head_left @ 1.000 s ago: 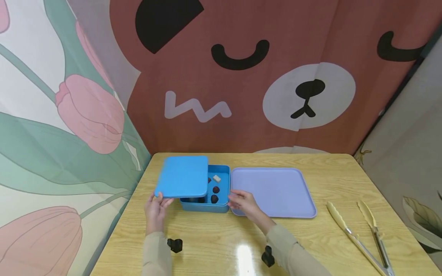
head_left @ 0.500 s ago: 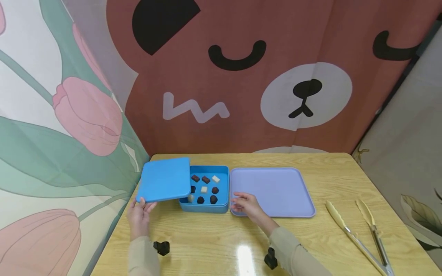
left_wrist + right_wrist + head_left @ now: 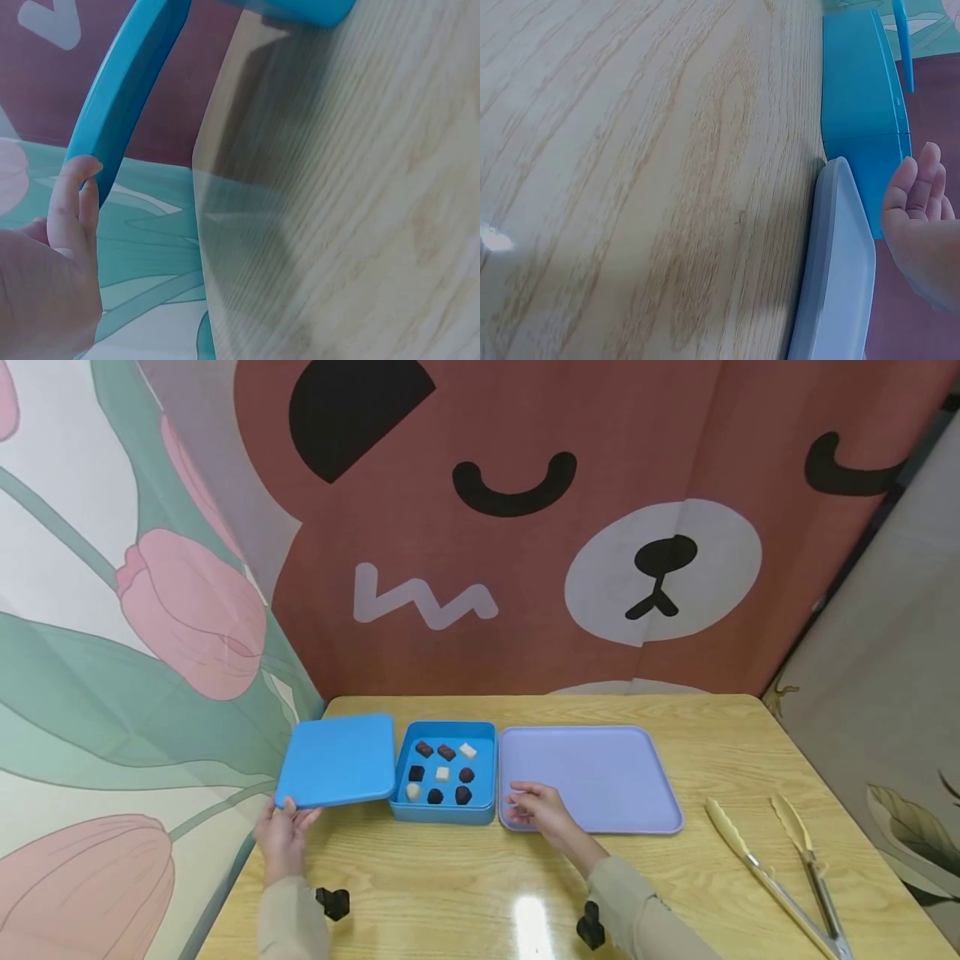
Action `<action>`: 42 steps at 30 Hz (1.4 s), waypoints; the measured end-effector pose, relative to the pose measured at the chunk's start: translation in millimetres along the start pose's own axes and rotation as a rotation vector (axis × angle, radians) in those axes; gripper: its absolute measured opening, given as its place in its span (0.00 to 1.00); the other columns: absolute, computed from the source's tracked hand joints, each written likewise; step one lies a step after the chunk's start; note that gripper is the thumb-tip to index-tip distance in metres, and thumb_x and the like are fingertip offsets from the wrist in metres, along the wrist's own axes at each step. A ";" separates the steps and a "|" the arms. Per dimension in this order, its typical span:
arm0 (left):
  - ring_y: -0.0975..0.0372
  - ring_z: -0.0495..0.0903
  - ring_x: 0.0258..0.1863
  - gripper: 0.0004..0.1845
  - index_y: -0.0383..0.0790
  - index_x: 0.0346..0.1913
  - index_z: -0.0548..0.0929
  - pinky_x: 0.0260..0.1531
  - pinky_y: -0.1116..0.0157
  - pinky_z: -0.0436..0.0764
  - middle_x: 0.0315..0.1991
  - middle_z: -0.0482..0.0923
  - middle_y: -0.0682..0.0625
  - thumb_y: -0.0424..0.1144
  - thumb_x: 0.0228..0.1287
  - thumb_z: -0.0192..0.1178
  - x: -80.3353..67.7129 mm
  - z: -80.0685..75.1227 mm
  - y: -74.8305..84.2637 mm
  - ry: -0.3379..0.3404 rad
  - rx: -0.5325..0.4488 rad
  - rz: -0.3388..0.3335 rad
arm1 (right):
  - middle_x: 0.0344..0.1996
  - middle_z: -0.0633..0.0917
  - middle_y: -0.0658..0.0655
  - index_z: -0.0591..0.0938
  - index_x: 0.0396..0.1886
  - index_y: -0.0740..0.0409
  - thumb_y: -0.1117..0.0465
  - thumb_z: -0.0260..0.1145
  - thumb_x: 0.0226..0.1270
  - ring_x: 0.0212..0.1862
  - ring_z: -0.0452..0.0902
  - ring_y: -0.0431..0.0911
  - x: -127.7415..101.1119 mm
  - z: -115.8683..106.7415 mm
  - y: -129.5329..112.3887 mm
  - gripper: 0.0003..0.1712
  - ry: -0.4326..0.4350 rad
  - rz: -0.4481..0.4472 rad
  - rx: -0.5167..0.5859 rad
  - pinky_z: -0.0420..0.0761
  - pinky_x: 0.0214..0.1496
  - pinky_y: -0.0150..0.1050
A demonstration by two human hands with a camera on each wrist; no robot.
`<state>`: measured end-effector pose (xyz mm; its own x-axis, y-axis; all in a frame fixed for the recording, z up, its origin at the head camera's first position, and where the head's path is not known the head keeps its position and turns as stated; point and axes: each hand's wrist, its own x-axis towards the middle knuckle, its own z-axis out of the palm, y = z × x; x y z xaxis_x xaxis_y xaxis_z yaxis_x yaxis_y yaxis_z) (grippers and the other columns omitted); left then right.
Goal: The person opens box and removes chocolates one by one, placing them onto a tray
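Observation:
An open blue box (image 3: 487,777) stands on the wooden table with several dark and pale chocolates (image 3: 438,772) inside. My left hand (image 3: 288,814) grips the near-left edge of its blue lid (image 3: 335,760), which hangs to the left of the box at the table's left edge. In the left wrist view my fingers (image 3: 71,195) curl on the lid's rim (image 3: 127,90). My right hand (image 3: 521,802) rests with relaxed fingers on the near-left corner of an empty lilac tray (image 3: 600,768), right beside the box. The right wrist view shows the tray's rim (image 3: 840,255), the box wall (image 3: 862,112) and my hand (image 3: 919,217).
Metal tongs with pale tips (image 3: 780,868) lie on the table at the right. Patterned curtains (image 3: 525,527) hang close behind the table and along its left side. The table's left edge (image 3: 202,225) runs just beneath the lid.
The lid has moved left, off the box, and now hangs beside it, uncovering all the chocolates. My left hand went with it. My right hand has stayed on the tray's corner.

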<state>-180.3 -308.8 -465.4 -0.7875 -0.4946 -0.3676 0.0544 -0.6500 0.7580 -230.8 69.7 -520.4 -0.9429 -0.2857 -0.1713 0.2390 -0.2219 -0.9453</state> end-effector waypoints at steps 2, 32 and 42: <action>0.60 0.78 0.20 0.31 0.45 0.71 0.42 0.34 0.68 0.78 0.67 0.42 0.40 0.32 0.68 0.39 1.4 -2.2 1.0 0.003 0.020 0.000 | 0.30 0.81 0.56 0.61 0.57 0.82 0.71 0.53 0.63 0.27 0.79 0.42 -0.4 -0.6 0.7 0.26 -0.002 0.004 0.008 0.79 0.33 0.35; 0.67 0.73 0.11 0.28 0.36 0.70 0.42 0.30 0.71 0.79 0.66 0.45 0.36 0.30 0.69 0.34 16.3 -12.5 -0.7 0.013 0.309 0.082 | 0.27 0.81 0.54 0.61 0.55 0.85 0.71 0.52 0.65 0.26 0.79 0.40 -2.0 -8.0 11.8 0.24 0.003 0.009 0.005 0.79 0.31 0.33; 0.68 0.70 0.10 0.27 0.35 0.69 0.42 0.29 0.72 0.79 0.63 0.48 0.32 0.31 0.70 0.34 25.6 -15.9 -6.6 -0.008 0.344 0.100 | 0.29 0.81 0.56 0.62 0.55 0.84 0.70 0.52 0.65 0.26 0.79 0.41 -2.5 -5.7 10.1 0.24 0.011 0.036 0.004 0.79 0.31 0.34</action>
<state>-191.1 -326.4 -488.3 -0.7936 -0.5405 -0.2794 -0.0777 -0.3655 0.9276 -227.4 73.6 -531.2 -0.9363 -0.2828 -0.2082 0.2736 -0.2156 -0.9374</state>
